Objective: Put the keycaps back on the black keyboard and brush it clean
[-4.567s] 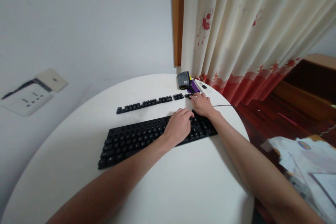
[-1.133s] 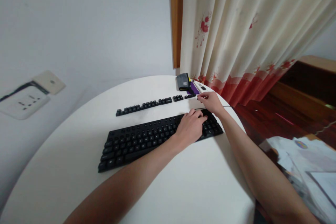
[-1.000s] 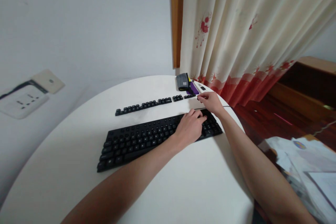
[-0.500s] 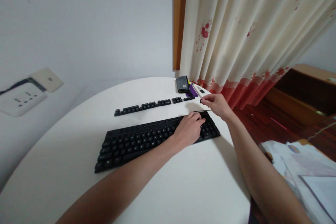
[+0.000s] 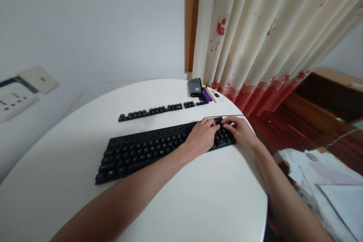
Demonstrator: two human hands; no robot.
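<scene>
Keyboard, black, flat on the white table, stretched crosswise in front of the person. Along its back edge, a line of small nubs in place of full-height keys.

Left hand palm down over the right part of the keyboard, half open, fingers loosely bent, thumb reaching toward the number pad; resting on the keys, gripping nothing visible. Right hand at the back right corner, fingers curled, thumb and forefinger close together over the top of the number pad (cannot tell whether pinching a key or merely touching one, too small and dark there).

Beyond the keyboard and apart from it, a row of loose keycaps, roughly parallel, split by gaps into one long stretch at the left and two short groups at the right. Near the far table edge, a folded gray pouch, with a purple item and a white stick just beside it. Behind the right hand, a thin dark cable.
</scene>
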